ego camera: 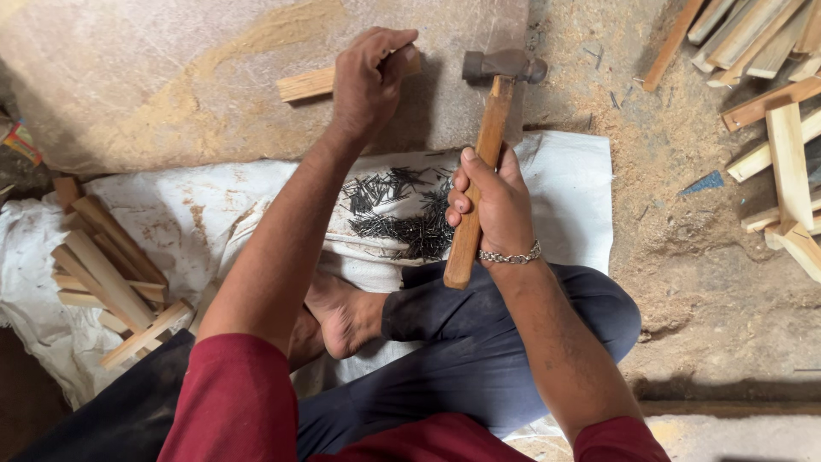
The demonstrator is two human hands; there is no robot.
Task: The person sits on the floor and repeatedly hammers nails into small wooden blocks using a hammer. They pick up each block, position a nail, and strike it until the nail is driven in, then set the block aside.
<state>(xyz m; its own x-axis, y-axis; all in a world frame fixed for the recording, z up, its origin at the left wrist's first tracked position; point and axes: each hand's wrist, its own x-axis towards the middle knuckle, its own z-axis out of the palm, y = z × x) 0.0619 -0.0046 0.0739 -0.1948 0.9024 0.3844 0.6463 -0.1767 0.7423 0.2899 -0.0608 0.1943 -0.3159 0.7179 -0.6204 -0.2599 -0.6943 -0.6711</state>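
My left hand (pixel 368 77) is closed over a short pale wooden strip (pixel 306 84) that lies on a flat stone slab (pixel 154 77) dusted with sawdust. My right hand (pixel 494 205) grips the wooden handle of a hammer (pixel 487 137). Its dark metal head (pixel 503 65) hangs over the slab's right edge, just right of the strip. A loose pile of small dark nails (pixel 402 210) lies on a white sack (pixel 564 188) between my two arms.
I sit cross-legged with a bare foot (pixel 346 316) on the sack. A heap of short wooden pieces (pixel 111 274) lies at the left. More wooden strips (pixel 782 128) are scattered at the upper right on the sawdust-covered ground.
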